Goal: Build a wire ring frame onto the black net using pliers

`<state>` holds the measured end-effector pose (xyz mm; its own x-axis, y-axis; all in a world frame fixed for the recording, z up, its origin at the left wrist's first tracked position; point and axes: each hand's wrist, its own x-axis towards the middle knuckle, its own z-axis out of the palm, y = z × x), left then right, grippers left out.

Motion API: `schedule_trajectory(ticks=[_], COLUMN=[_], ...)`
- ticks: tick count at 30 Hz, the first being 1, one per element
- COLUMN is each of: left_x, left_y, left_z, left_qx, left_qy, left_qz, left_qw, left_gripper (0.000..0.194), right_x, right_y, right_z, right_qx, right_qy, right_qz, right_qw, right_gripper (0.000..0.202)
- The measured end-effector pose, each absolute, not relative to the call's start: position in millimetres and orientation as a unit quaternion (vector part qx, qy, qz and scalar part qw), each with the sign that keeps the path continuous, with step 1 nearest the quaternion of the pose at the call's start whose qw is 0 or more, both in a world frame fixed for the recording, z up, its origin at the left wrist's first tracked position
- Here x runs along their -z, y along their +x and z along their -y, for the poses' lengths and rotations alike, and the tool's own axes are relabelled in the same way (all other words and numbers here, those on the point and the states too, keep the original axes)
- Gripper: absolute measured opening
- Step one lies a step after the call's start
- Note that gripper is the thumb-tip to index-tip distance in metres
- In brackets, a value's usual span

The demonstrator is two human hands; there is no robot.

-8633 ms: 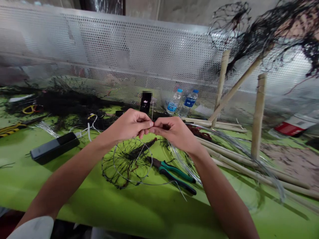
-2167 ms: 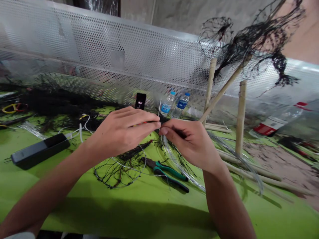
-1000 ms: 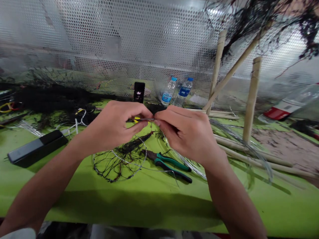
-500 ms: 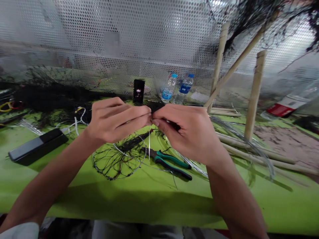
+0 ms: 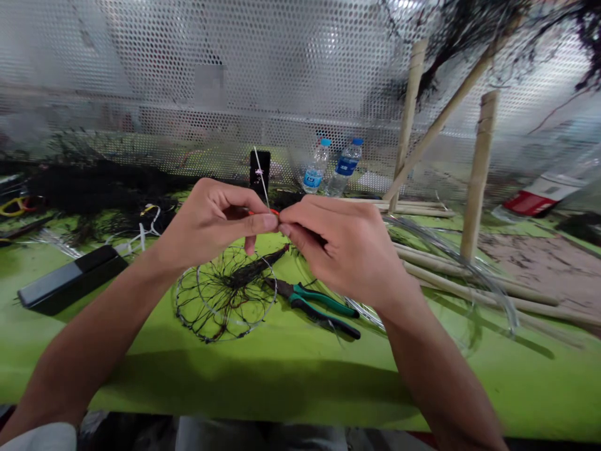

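Observation:
My left hand [image 5: 225, 219] and my right hand [image 5: 335, 241] meet fingertip to fingertip above the green table [image 5: 211, 382]. A thin pale strand [image 5: 261, 175] sticks up from the pinched fingers of my left hand, beside a small bit of red. Between the thumb and fingers of my right hand is something too small to name, touching the left fingertips. Below them lies a wire ring with dark netting [image 5: 226, 294], bunched into a dark bundle. Pliers with green and black handles [image 5: 323, 304] rest to its right.
A dark box-shaped device [image 5: 72, 279] with white cables lies at left. A phone [image 5: 260, 170] and two water bottles [image 5: 313, 168] stand behind the hands. Bamboo poles [image 5: 479, 175] and clear tubing [image 5: 498, 297] are at right. A perforated metal sheet [image 5: 154, 75] rises behind.
The pale strand, hanging down before, now points up. My left hand has turned, with its thumb now visible on top and a bit of red showing between the hands.

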<state>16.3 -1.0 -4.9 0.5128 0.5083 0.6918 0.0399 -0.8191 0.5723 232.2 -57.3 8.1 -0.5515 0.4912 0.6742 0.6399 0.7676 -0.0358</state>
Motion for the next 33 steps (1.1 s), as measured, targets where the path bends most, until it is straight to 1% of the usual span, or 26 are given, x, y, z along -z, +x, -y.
schedule_trajectory(ticks=[1,2,3,4,5,7,9,10,11,13,16,19,21,24,29,33], left_x=[3.8,3.2,3.2,3.6,4.3,6.4,8.2,8.9,9.5,10.4,10.6,9.0,8.0,9.3,15.6,14.2], left_y=[16.7,17.3,18.0,18.5,18.6,16.5,11.3,8.1,4.9,0.6,1.3,7.5,11.1,13.3,11.7,11.9], left_z=[2.3,3.6,5.0,6.2,7.3,8.0,6.3,4.7,2.8,-0.6,-2.7,0.1,3.8,8.1,8.6,8.6], left_qx=[-0.442,-0.423,-0.417,-0.434,-0.464,-0.520,-0.511,-0.483,-0.451,-0.414,-0.433,-0.463,-0.459,-0.455,-0.485,-0.481], left_qy=[0.826,0.824,0.827,0.829,0.829,0.818,0.826,0.841,0.857,0.872,0.851,0.815,0.821,0.839,0.841,0.849], left_qz=[-0.182,-0.199,-0.216,-0.231,-0.244,-0.244,-0.212,-0.197,-0.189,-0.183,-0.139,-0.083,-0.096,-0.120,-0.143,-0.125], left_qw=[0.299,0.320,0.310,0.266,0.195,0.022,-0.109,-0.144,-0.164,-0.189,-0.261,-0.338,-0.327,-0.273,-0.190,-0.178], left_gripper=[0.017,0.020,0.021,0.021,0.021,0.021,0.015,0.008,0.007,0.021,0.030,0.031,0.029,0.029,0.024,0.026], right_x=[-7.9,-8.2,-9.1,-10.4,-12.1,-15.7,-18.8,-19.9,-20.6,-21.1,-20.7,-20.3,-20.2,-20.3,-19.8,-18.9], right_y=[232.0,231.9,232.0,232.2,232.5,233.6,234.6,235.0,235.2,235.0,233.7,232.7,232.5,232.7,233.1,233.7], right_z=[57.0,56.7,56.5,56.5,56.6,57.4,58.7,59.5,60.1,60.8,60.4,59.4,59.4,60.7,63.7,62.9], right_qx=[0.106,0.099,0.087,0.072,0.053,0.015,-0.011,-0.020,-0.027,-0.039,-0.043,-0.027,-0.023,-0.024,-0.018,-0.008], right_qy=[-0.326,-0.330,-0.335,-0.342,-0.350,-0.366,-0.382,-0.391,-0.398,-0.406,-0.407,-0.398,-0.396,-0.407,-0.408,-0.388], right_qz=[0.874,0.873,0.872,0.870,0.868,0.861,0.853,0.849,0.846,0.843,0.841,0.839,0.837,0.833,0.831,0.839], right_qw=[0.346,0.346,0.347,0.348,0.349,0.352,0.354,0.355,0.354,0.352,0.353,0.371,0.377,0.374,0.378,0.382], right_gripper=[0.022,0.021,0.020,0.020,0.019,0.020,0.021,0.021,0.021,0.021,0.022,0.022,0.022,0.024,0.024,0.022])
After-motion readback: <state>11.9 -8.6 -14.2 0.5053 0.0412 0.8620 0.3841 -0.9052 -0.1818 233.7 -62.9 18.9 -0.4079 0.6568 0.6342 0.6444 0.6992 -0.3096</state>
